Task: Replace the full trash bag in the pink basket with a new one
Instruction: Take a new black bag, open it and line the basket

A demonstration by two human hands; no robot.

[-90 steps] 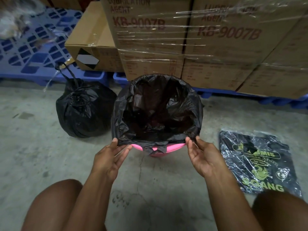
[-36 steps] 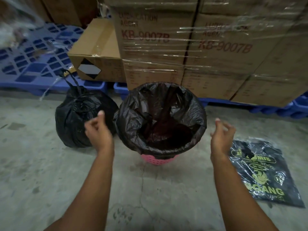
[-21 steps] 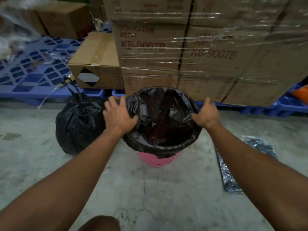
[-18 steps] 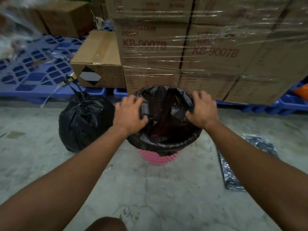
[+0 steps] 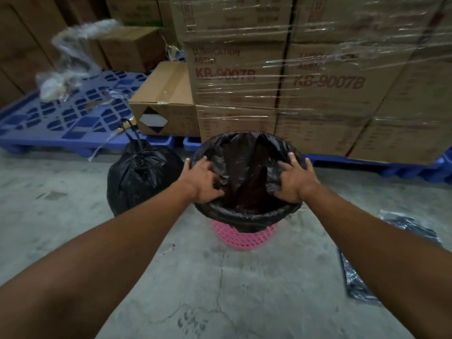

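The pink basket stands on the concrete floor in the middle, lined with a new black trash bag whose edge is folded down over the rim. My left hand presses on the bag at the left side of the rim, fingers curled into the plastic. My right hand does the same at the right side. A full black trash bag, tied at the top, sits on the floor just left of the basket.
Shrink-wrapped cardboard boxes on blue pallets stand directly behind the basket. A pack of trash bags lies on the floor at the right, partly hidden by my right arm. A loose box sits behind the full bag.
Both hands came up from the near rim, reached to the bag's sides, and now press down into its mouth. The bag's edge has been folded over the rim, showing more pink basket.
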